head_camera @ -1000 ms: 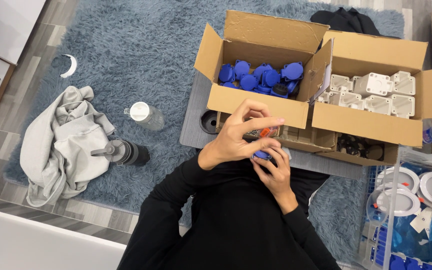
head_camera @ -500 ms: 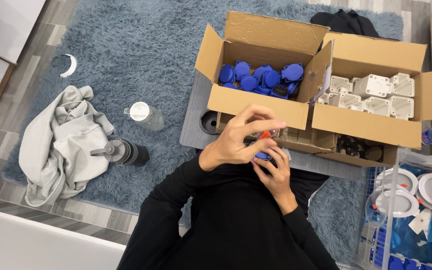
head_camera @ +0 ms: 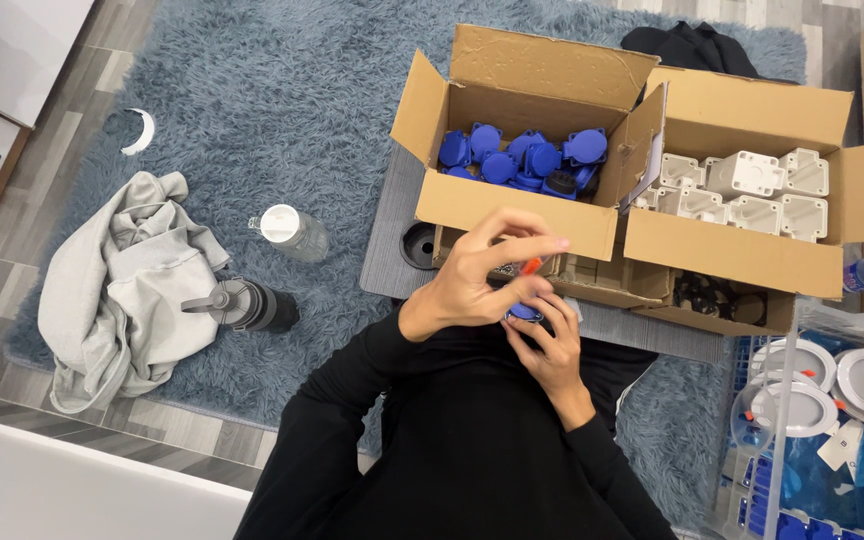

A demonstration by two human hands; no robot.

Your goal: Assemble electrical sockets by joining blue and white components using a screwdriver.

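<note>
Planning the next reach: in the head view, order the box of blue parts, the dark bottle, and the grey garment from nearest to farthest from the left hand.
From the left hand:
1. Box of blue parts, just above it.
2. Dark bottle, on the rug at image left.
3. Grey garment, farther toward image left.

Small round blue cap (head_camera: 524,312) — mostly hidden, just before the cardboard boxes

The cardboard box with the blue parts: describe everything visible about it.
The cardboard box is plain brown corrugated card, standing upright with all top flaps folded open. Inside lies a loose heap of blue plastic parts, rounded and lid-like. It sits on a grey board over the shaggy blue rug, its right side against a second open box of white parts. The left hand is raised just in front of its near wall; contact cannot be told.
</note>
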